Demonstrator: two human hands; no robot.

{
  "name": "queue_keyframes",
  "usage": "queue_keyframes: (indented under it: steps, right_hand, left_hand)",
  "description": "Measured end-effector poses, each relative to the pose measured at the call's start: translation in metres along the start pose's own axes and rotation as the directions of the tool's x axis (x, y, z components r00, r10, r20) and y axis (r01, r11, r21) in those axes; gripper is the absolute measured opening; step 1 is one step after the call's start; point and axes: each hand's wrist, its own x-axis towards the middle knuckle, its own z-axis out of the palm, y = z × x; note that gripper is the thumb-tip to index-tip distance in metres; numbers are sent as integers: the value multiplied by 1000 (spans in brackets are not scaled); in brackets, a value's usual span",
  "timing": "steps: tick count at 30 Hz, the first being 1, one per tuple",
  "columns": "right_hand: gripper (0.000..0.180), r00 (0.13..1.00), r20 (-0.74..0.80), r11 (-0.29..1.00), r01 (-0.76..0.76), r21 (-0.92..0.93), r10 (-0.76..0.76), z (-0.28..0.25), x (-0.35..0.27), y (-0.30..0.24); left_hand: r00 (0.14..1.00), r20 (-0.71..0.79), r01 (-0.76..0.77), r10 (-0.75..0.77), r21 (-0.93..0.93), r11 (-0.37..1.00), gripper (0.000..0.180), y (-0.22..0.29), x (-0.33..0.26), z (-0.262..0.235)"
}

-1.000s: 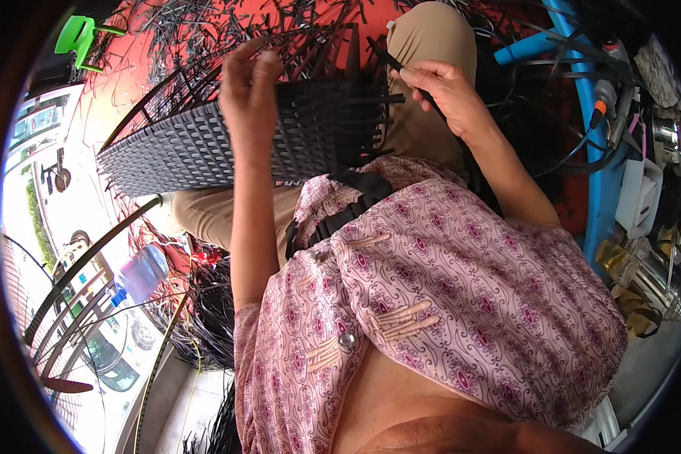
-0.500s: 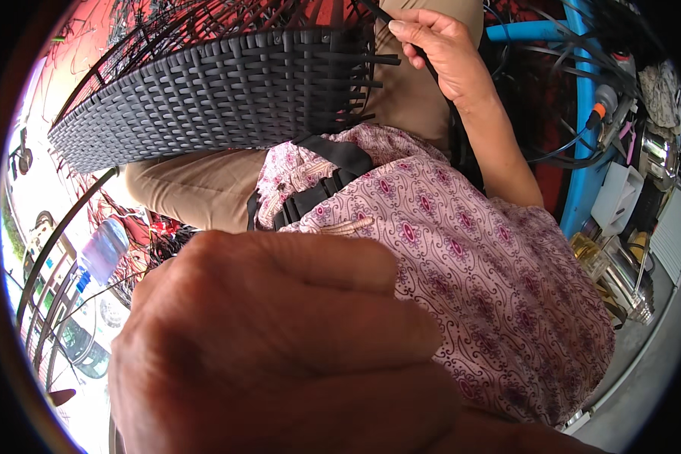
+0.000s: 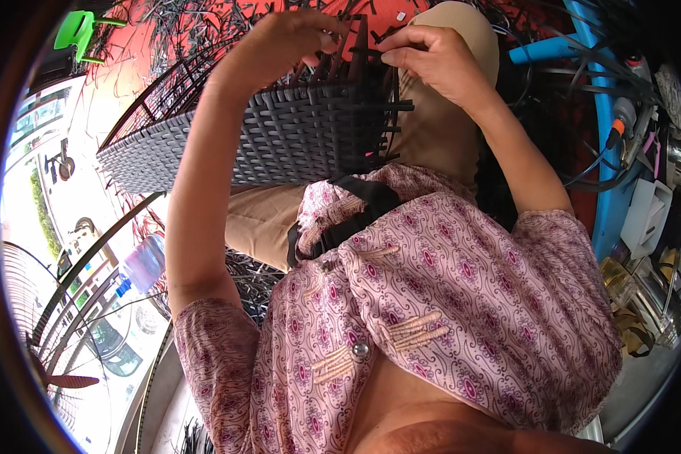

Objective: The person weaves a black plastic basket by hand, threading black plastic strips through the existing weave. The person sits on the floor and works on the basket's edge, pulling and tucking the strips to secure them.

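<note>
A dark grey woven rattan panel (image 3: 280, 140) rests on my lap, with loose black strips (image 3: 374, 106) sticking out at its right end. My left hand (image 3: 295, 38) is up at the panel's top edge, its fingers pinching a black strip. My right hand (image 3: 431, 57) is close beside it at the upper right, fingers closed on another black strip near the unfinished end. My pink patterned blouse (image 3: 446, 303) fills the lower middle of the view.
Cut black strips litter the red floor (image 3: 159, 30) beyond the panel. A blue metal frame (image 3: 598, 113) with cables and tools stands at the right. A green stool (image 3: 79, 30) sits at top left, and a plastic bottle (image 3: 140, 265) lies at the left.
My left hand, which swept up close to the camera half a second ago, is back at the panel's top edge beside the right hand. The panel sits lower in view.
</note>
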Motion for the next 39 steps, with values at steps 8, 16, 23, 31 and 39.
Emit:
queue_keyframes:
  steps: [8,16,23,31,39]
  right_hand:
    - [20,982,186,981,42,-188,-6,5,30,-1]
    - [20,964,265,974,48,-222,13,12,42,-13]
    - [18,977,212,995,38,-93,-18,22,37,8]
    - [17,968,251,999,5,-52,9,31,41,5]
    - [27,984,158,995,-68,-78,80,20,33,5]
  left_hand:
    - [952,177,226,-249,138,964,39,-12,10,2]
    - [934,287,217,-212,14,976,39,-32,17,1]
    - [929,234,334,-288,-192,923,39,-41,17,1]
    - [938,101,346,-331,-239,907,36,-56,20,5]
    - [957,-68,271,-281,-131,954,26,-48,12,-8]
